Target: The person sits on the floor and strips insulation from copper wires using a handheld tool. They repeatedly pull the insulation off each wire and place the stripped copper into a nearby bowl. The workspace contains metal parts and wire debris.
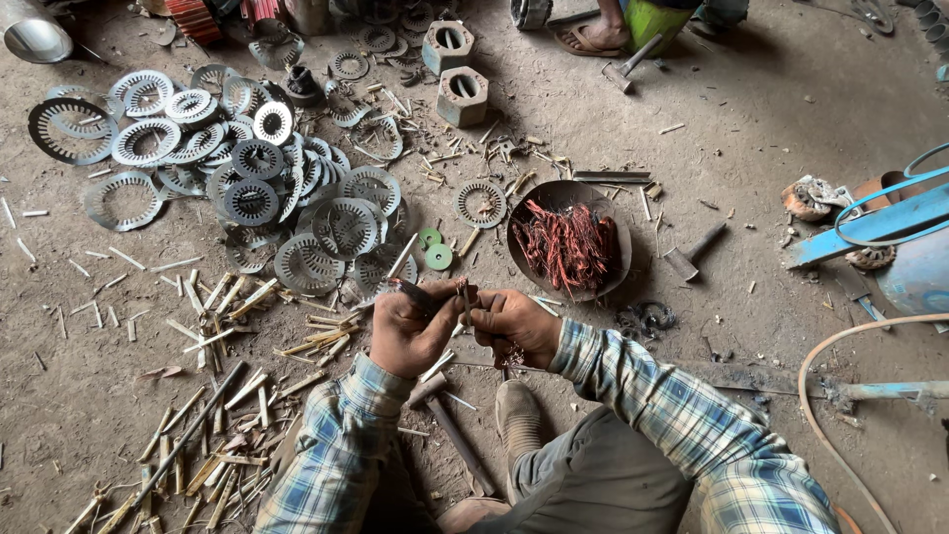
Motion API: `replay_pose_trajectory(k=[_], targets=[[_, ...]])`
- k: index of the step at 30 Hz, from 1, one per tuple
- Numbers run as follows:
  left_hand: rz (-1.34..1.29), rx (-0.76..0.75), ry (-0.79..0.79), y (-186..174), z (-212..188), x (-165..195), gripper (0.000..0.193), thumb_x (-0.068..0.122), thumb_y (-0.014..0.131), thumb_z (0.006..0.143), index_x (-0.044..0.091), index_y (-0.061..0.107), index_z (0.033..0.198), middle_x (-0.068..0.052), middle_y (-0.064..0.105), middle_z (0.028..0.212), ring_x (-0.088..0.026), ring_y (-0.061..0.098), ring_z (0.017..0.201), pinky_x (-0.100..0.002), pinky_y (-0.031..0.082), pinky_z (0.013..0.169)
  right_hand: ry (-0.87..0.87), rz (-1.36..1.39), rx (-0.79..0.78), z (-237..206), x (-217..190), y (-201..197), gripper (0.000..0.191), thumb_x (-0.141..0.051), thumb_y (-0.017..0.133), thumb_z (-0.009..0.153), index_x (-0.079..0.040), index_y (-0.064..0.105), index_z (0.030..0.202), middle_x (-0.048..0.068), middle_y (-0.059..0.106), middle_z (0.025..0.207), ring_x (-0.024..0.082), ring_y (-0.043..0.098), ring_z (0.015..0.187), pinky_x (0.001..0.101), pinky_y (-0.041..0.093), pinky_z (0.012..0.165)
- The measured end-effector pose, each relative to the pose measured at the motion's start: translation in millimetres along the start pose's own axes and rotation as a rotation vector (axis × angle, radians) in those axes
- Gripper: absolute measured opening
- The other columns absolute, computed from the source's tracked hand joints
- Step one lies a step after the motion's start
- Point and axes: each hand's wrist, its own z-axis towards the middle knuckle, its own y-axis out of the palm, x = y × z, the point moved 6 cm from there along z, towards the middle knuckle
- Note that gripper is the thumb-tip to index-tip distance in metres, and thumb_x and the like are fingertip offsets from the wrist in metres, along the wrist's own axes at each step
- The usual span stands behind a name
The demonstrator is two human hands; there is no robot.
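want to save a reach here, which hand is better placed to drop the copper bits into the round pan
Right, probably. The right hand sits nearest the round pan of copper wire, just up and to its right. The left hand is farther off and holds a dark tool.

Lighting and image quality: soft, even daylight on a dirt floor (pixel 771 119); sharp overall.

Detail: light diffuse, source not visible; shadows short, soft-edged, lying close under the stamped rings (pixel 247 178) and the hammer (pixel 692 255). Darker shade beneath the person's arms and knees at bottom centre. Mild glare on the pale rings and on the metal cylinder (pixel 35 35) at top left. Copper wire in the pan (pixel 568 242) well saturated, detail crisp. Left hand (pixel 415 331) and right hand (pixel 514 324) in focus, slight softness at fingertips. Wide-angle stretch at corners; the hose (pixel 825 386) and sleeves bow outward. No heavy noise.
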Motion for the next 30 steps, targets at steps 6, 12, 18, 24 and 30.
replay_pose_trajectory(k=[6, 12, 18, 24, 30], targets=[[-0.01, -0.003, 0.067, -4, 3, 6, 0.017, 0.0, 0.068, 0.096, -0.008, 0.074, 0.11, -0.009, 0.078, 0.091, -0.009, 0.071, 0.081, -0.023, 0.06, 0.07, -0.037, 0.01, 0.006, 4, 2, -2, 0.032, -0.026, 0.076, 0.093, 0.0, 0.066, 0.11, -0.002, 0.058, 0.079, 0.007, 0.054, 0.065, 0.0199, 0.045, 0.054], [0.067, 0.017, 0.091, -4, 5, 10, 0.016, 0.0, 0.067, 0.096, -0.007, 0.075, 0.108, -0.007, 0.077, 0.089, -0.008, 0.071, 0.08, -0.023, 0.059, 0.069, -0.076, 0.019, 0.065, 4, 0, -3, 0.033, -0.025, 0.075, 0.093, 0.0, 0.065, 0.111, -0.001, 0.058, 0.079, 0.007, 0.055, 0.066, 0.0194, 0.045, 0.053], [0.058, -0.003, 0.041, -6, 2, 4, 0.015, -0.001, 0.067, 0.095, -0.008, 0.075, 0.106, -0.005, 0.074, 0.081, -0.006, 0.065, 0.071, -0.022, 0.053, 0.061, -0.03, -0.017, -0.053, -2, -4, 5, 0.032, -0.028, 0.073, 0.098, -0.002, 0.064, 0.113, 0.0, 0.057, 0.071, 0.004, 0.044, 0.047, 0.0186, 0.038, 0.04], [0.027, -0.007, 0.047, -2, 0, 5, 0.013, 0.0, 0.069, 0.095, -0.006, 0.075, 0.105, -0.006, 0.076, 0.083, -0.007, 0.069, 0.071, -0.023, 0.057, 0.061, 0.026, -0.011, -0.023, -2, -2, 2, 0.031, -0.029, 0.071, 0.096, -0.006, 0.067, 0.115, -0.002, 0.056, 0.069, 0.003, 0.043, 0.046, 0.0183, 0.038, 0.04], [0.182, 0.027, 0.026, 11, 9, 10, 0.024, 0.01, 0.072, 0.093, -0.002, 0.075, 0.113, -0.008, 0.079, 0.079, -0.007, 0.068, 0.057, -0.022, 0.054, 0.048, -0.119, 0.036, 0.039, 0, -11, -4, 0.025, -0.028, 0.069, 0.1, -0.004, 0.064, 0.107, -0.003, 0.057, 0.071, 0.003, 0.045, 0.05, 0.0202, 0.037, 0.042]])
